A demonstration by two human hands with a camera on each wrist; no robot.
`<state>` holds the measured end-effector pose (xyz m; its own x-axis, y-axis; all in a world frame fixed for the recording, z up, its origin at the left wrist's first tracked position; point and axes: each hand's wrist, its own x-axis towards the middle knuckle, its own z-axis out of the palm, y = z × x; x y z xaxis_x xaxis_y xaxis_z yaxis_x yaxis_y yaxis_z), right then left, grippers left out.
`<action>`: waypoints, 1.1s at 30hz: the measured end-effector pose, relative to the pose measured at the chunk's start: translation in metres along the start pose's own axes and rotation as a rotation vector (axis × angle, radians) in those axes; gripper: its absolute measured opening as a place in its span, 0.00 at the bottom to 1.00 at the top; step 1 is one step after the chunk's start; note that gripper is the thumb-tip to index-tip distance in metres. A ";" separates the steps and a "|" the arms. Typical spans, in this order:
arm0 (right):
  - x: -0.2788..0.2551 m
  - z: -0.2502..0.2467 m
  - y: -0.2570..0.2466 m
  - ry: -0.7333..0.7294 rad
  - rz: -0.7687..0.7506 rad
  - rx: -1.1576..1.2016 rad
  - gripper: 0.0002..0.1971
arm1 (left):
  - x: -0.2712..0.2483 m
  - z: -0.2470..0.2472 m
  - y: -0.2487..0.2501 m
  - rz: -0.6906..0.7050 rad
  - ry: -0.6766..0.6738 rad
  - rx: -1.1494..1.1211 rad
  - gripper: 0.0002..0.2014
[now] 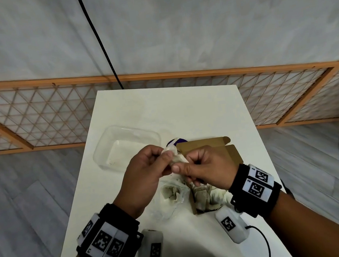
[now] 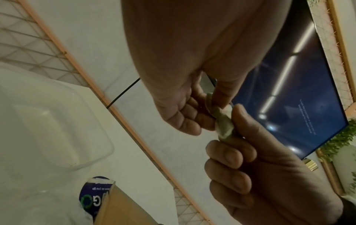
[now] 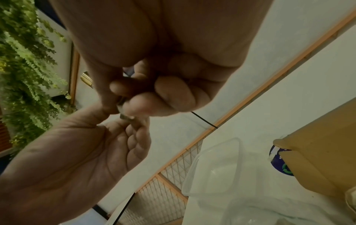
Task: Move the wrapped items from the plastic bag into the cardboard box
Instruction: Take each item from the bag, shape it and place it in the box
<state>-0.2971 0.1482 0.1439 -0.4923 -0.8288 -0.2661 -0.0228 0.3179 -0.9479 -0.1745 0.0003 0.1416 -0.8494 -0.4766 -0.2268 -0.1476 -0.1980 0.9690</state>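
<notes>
From the head view I held one wrapped item (image 1: pixel 175 157) between my left hand (image 1: pixel 146 174) and right hand (image 1: pixel 207 166), both pinching it, its long axis running from one hand across to the other. The cardboard box (image 1: pixel 203 199) lay just below, nearer my right. The left wrist view showed that pinch from beneath. In the right wrist view, curled fingers (image 3: pixel 169 94) hid most of it.
</notes>
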 end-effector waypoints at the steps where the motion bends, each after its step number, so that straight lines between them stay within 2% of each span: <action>1: 0.001 0.000 0.001 0.020 -0.005 0.026 0.26 | 0.001 -0.002 -0.003 -0.005 0.012 0.010 0.06; 3: 0.002 0.000 0.002 0.043 -0.015 0.086 0.23 | -0.001 -0.003 -0.007 -0.017 0.000 0.002 0.05; 6: 0.006 0.000 0.004 0.064 -0.007 0.131 0.18 | -0.001 -0.006 -0.013 -0.020 -0.047 -0.005 0.12; 9: 0.013 0.001 0.015 0.115 0.017 0.138 0.18 | -0.002 -0.008 -0.013 0.009 0.001 0.014 0.06; 11: 0.018 0.001 0.027 0.122 0.039 0.093 0.17 | -0.003 -0.011 -0.013 0.012 0.046 0.022 0.07; 13: 0.022 0.007 0.040 0.084 0.065 -0.058 0.15 | -0.003 -0.016 -0.014 0.019 0.074 0.037 0.07; 15: 0.027 0.019 0.055 0.009 0.083 -0.334 0.12 | -0.003 -0.019 -0.014 0.023 0.086 0.046 0.07; 19: 0.052 0.047 0.097 -0.180 0.113 -0.838 0.17 | -0.003 -0.025 -0.014 0.038 0.117 0.076 0.07; 23: 0.071 0.068 0.125 -0.307 0.203 -1.160 0.15 | -0.004 -0.034 -0.018 0.048 0.130 0.108 0.07; 30: 0.088 0.076 0.178 -0.144 0.145 -1.301 0.23 | -0.014 -0.048 -0.033 0.015 0.128 0.222 0.07; 32: 0.093 0.073 0.203 -0.168 0.159 -1.303 0.30 | -0.016 -0.051 -0.038 -0.015 0.137 0.238 0.09; 33: 0.094 0.072 0.218 -0.232 0.182 -1.326 0.35 | -0.017 -0.052 -0.039 -0.040 0.146 0.231 0.12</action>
<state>-0.2856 0.1066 -0.0998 -0.4243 -0.7437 -0.5165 -0.8517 0.5216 -0.0514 -0.1276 -0.0283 0.1021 -0.7610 -0.5941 -0.2607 -0.3056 -0.0262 0.9518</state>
